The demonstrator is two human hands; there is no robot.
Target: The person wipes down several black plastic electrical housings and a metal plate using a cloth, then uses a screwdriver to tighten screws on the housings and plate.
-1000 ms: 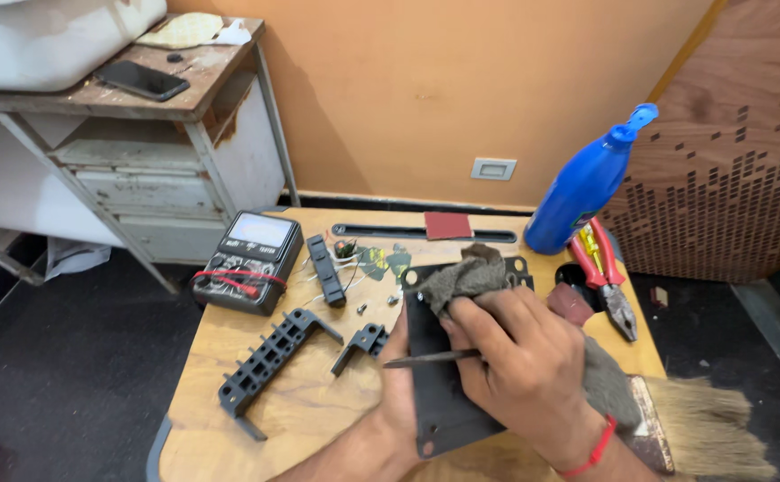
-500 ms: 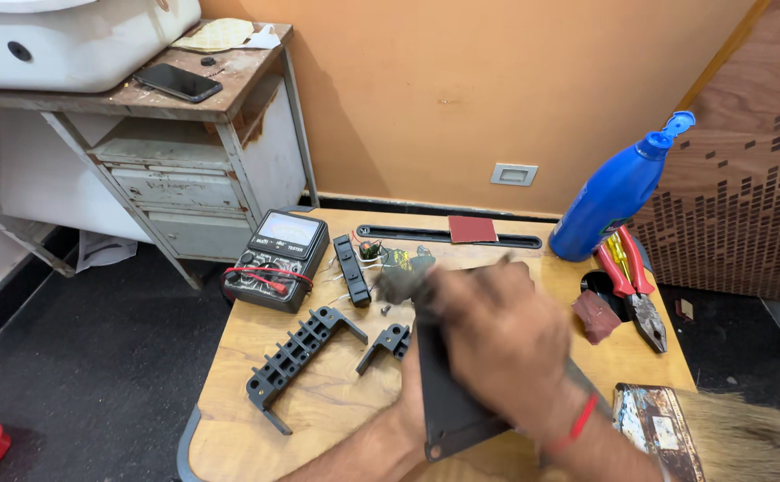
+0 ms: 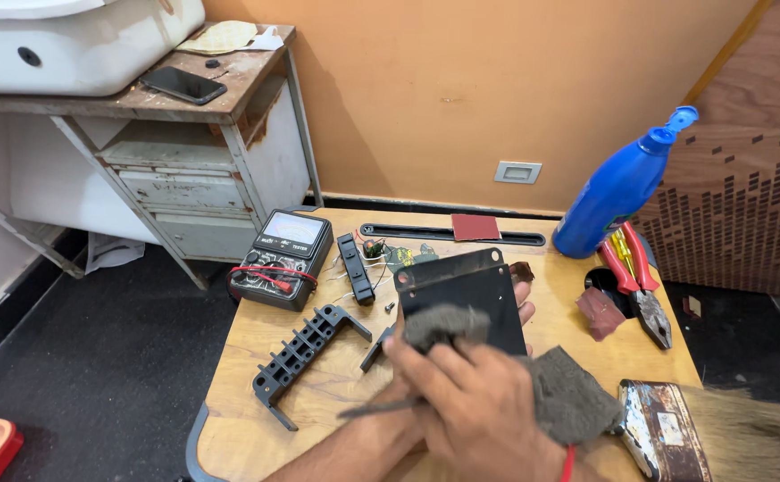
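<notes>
On a small wooden table (image 3: 256, 335), the right hand (image 3: 483, 406) presses a grey wad of cloth (image 3: 568, 393) onto a flat black metal plate (image 3: 461, 299), fingers curled on the cloth; since a second ago the plate has tilted up on edge, baring more of its face; left hand fingertips (image 3: 525, 299) grip its far edge, the rest hidden; nearby sit a black multimeter (image 3: 281, 259) and blue plastic bottle (image 3: 622, 183).
</notes>
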